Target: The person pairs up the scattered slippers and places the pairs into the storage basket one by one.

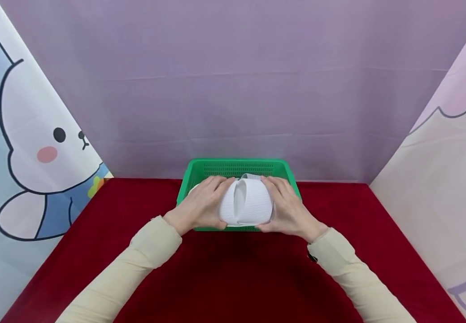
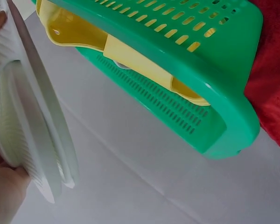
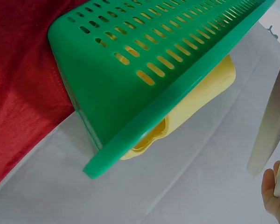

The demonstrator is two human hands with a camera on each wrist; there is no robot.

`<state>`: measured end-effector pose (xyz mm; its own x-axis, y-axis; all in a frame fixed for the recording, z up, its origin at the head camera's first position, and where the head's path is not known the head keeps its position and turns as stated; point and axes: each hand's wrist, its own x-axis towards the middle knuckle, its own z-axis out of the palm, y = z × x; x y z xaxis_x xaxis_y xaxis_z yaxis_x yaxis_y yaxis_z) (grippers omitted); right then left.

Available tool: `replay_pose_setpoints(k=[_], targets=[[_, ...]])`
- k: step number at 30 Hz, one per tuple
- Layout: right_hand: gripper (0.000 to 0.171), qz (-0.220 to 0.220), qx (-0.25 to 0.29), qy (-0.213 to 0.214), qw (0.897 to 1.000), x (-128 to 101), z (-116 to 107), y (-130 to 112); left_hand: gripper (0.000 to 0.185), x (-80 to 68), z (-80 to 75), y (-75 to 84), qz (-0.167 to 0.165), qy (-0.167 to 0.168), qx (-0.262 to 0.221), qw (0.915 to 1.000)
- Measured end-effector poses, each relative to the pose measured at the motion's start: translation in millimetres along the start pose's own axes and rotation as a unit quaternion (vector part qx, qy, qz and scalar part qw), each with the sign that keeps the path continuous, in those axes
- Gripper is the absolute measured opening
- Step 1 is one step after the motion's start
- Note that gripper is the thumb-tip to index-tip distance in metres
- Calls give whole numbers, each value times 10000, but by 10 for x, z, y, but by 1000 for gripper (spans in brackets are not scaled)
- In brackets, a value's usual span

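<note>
A pair of white ribbed slippers point(image 1: 257, 202) is held up between my two hands, over the front of a green basket point(image 1: 293, 181). My left hand point(image 1: 200, 202) grips their left side, with its thumb low at the near edge. On the opposite side my right hand point(image 1: 289, 208) holds them the same way. In the left wrist view the white slippers point(image 2: 25, 112) stand on edge, two soles close together with a narrow gap. Yellow slippers point(image 2: 137, 56) lie in the basket, their wide straps rising above its rim; the hands mostly hide them in the head view.
A red cloth point(image 1: 233, 278) covers the table under the basket. Behind it hangs a plain lilac-grey curtain point(image 1: 233, 89). Printed cloth panels stand at both sides, the left panel point(image 1: 47, 134) with a cartoon animal.
</note>
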<state>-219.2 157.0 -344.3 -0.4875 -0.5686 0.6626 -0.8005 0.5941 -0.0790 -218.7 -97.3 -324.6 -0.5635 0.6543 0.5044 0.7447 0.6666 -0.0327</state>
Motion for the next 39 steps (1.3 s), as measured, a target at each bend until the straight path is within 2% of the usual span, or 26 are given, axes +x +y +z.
replay_pose_setpoints(k=[7, 11, 16, 22, 28, 32, 39], targets=[[107, 42, 9, -69, 10000, -51, -31, 11, 102, 8, 15, 8, -9, -390, -47, 9992], [106, 44, -13, -86, 10000, -67, -50, 33, 101, 1, 34, -8, 125, -411, 7, 9991], [107, 231, 124, -1, 9997, -71, -74, 67, 92, -22, 31, -9, 267, -76, 193, 9994], [109, 819, 368, -161, 9958, -141, -62, 106, 67, -123, 19, 57, 171, 343, -30, 9993], [109, 979, 434, -148, 9941, -186, -73, 143, 55, -259, -13, 101, -233, 854, -423, 9952], [108, 1081, 456, -101, 9930, -203, -99, 157, 48, -410, -10, 85, -519, 1171, -645, 9897], [108, 1386, 522, -132, 9889, -220, -129, 163, 42, -671, -6, -29, -1053, 1679, -1238, 9723]])
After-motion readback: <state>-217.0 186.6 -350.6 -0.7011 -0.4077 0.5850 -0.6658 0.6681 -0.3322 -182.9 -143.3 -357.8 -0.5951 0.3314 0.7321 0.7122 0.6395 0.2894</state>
